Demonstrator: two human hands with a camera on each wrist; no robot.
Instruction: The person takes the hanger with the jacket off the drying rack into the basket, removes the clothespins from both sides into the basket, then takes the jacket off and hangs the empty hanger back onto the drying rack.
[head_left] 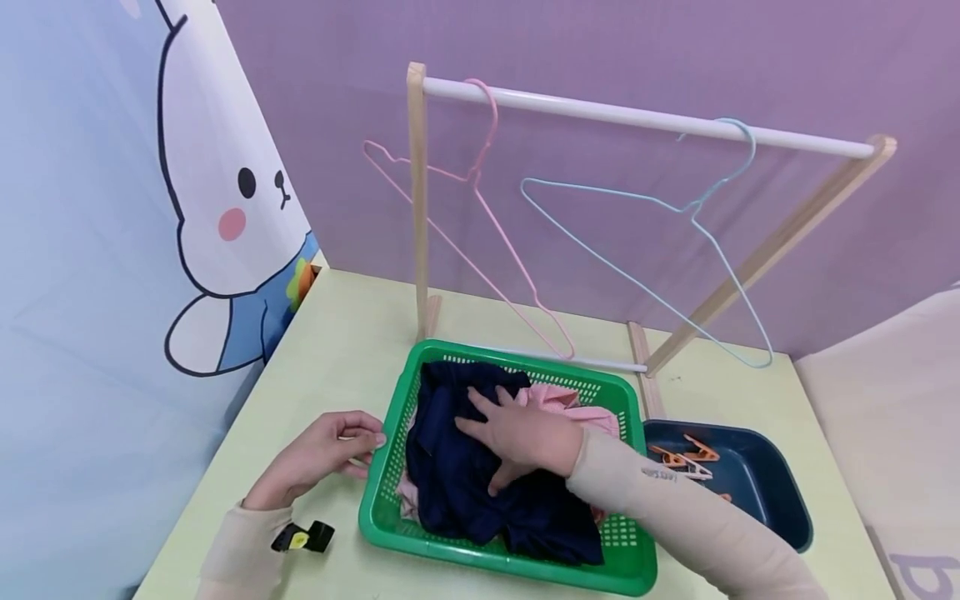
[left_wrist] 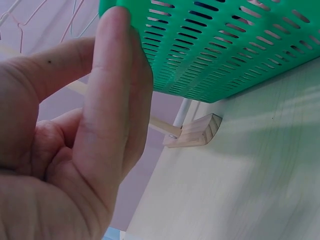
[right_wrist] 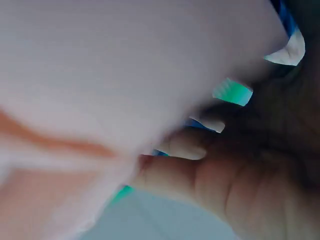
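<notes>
A green plastic basket point(head_left: 637, 550) with slotted walls holds a navy blue garment point(head_left: 465, 492) and pink clothing point(head_left: 558, 398). The right hand point(head_left: 517, 433) rests on the navy garment with its fingers spread. At the basket's left rim, the left hand point(head_left: 333, 450) pinches the edge between thumb and fingers. From the left wrist view, the fingertips of that left hand point(left_wrist: 105, 115) meet the upper rim of the basket point(left_wrist: 200, 50). Pale cloth and part of the right hand point(right_wrist: 225, 195) fill the blurred right wrist view.
Behind the basket stands a wooden rack with a white rail point(head_left: 600, 111). A pink hanger point(head_left: 517, 250) and a light blue hanger point(head_left: 622, 271) hang from it. To the right, a dark blue tray point(head_left: 780, 500) holds several clothespins point(head_left: 701, 450).
</notes>
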